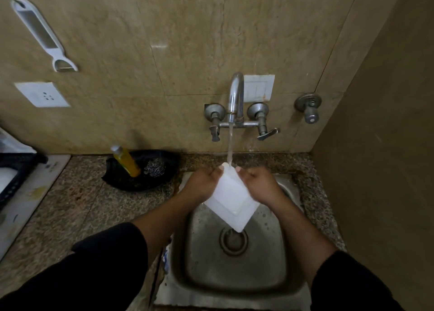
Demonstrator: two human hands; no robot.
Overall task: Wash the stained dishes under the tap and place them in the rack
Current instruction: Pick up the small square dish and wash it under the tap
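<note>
L hand [202,184] grips left edge of white square plate [231,201], fingers curled round rim. R hand [260,184] does same on right edge. Plate is tilted, one corner down, over sink [234,278], its top corner under the stream from tap [236,94].

We judge it stiff, fairly light, breakable, v. slick when wet. Best held by two opposite edges, not the flat face.

Around, L to R: dark slatted crate [11,177] at far left, prob. the rack. Then granite desk [77,205], and black tray [131,184] w/ yellow bottle [125,161] and steel scrubber [155,167]. Way leftward to crate crosses tray and bottle, so we'd lift plate clear over them. Spout sits close above, so some risk of a knock.
</note>
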